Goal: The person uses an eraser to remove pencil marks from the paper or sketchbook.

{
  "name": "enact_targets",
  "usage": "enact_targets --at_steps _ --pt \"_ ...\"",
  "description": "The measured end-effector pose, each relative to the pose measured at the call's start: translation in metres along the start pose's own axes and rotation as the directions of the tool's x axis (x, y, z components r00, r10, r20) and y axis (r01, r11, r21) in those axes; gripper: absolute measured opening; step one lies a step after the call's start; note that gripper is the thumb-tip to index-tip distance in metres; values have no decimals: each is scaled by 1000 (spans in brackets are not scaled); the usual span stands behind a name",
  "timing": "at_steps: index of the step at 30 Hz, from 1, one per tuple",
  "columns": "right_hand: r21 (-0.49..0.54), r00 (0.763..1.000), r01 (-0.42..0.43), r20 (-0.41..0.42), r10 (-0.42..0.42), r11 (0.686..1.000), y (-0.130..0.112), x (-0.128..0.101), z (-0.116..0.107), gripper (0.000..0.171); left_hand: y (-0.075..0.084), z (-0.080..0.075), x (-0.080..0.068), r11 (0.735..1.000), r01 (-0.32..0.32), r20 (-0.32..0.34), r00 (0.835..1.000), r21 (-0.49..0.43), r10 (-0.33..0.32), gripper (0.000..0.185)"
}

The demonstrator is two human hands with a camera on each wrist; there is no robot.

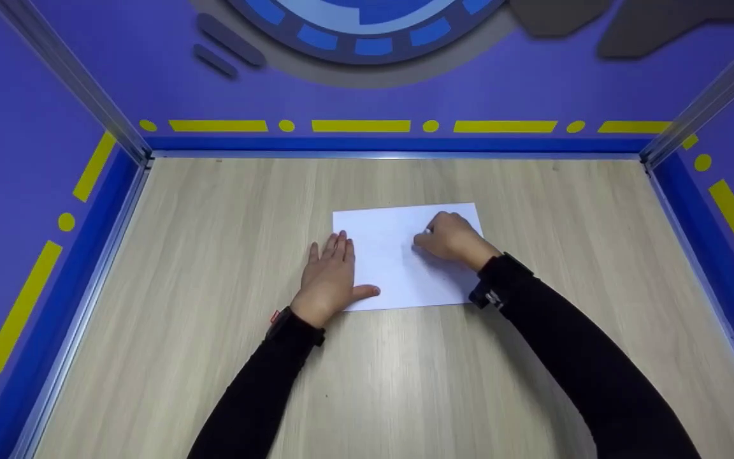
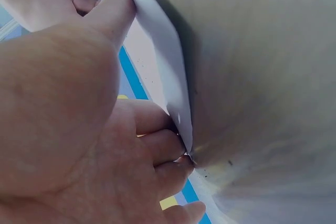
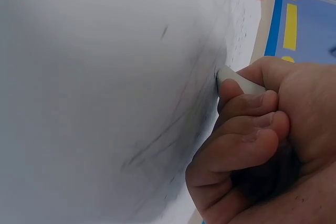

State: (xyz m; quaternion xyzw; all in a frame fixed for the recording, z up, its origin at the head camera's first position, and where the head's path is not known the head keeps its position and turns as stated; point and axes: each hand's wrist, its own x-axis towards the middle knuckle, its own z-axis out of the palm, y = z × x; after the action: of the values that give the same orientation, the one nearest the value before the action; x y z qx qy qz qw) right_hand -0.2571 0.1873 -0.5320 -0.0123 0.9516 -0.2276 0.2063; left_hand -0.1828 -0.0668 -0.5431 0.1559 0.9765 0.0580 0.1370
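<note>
A white sheet of paper (image 1: pixel 383 280) lies on the table. My left hand (image 1: pixel 329 278) rests on its left edge with fingers stretched out and the thumb apart. In the left wrist view the thumb (image 2: pixel 113 11) presses on the paper (image 2: pixel 157 40), which lifts slightly along its near edge. My right hand (image 1: pixel 451 239) pinches a white eraser (image 3: pixel 239 81) between thumb and curled fingers. The eraser's tip touches the paper (image 3: pixel 94 87), where faint grey pencil lines and smudges (image 3: pixel 157 140) show. Most of the eraser is hidden inside the hand.
The pale wooden table (image 1: pixel 214 255) is bounded by blue panels at the back (image 1: pixel 367 95) and both sides, with metal strips (image 1: pixel 399 154) along their foot. Small dark crumbs (image 2: pixel 230 162) lie near the paper's edge.
</note>
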Motion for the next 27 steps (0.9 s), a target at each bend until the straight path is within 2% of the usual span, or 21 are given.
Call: enact_targets --at_steps 7,20,27 --pt "13 1000 -2 -6 2 1000 20 -4 -9 46 1 0 -1 1000 3 0 1000 -17 -3 117" --pt "42 997 -62 -33 63 997 61 -16 -25 43 0 2 0 1000 2 -11 1000 -9 -2 118" --pt "61 995 -90 -30 92 994 68 -17 -27 39 -1 3 1 1000 -7 -13 1000 -10 7 116"
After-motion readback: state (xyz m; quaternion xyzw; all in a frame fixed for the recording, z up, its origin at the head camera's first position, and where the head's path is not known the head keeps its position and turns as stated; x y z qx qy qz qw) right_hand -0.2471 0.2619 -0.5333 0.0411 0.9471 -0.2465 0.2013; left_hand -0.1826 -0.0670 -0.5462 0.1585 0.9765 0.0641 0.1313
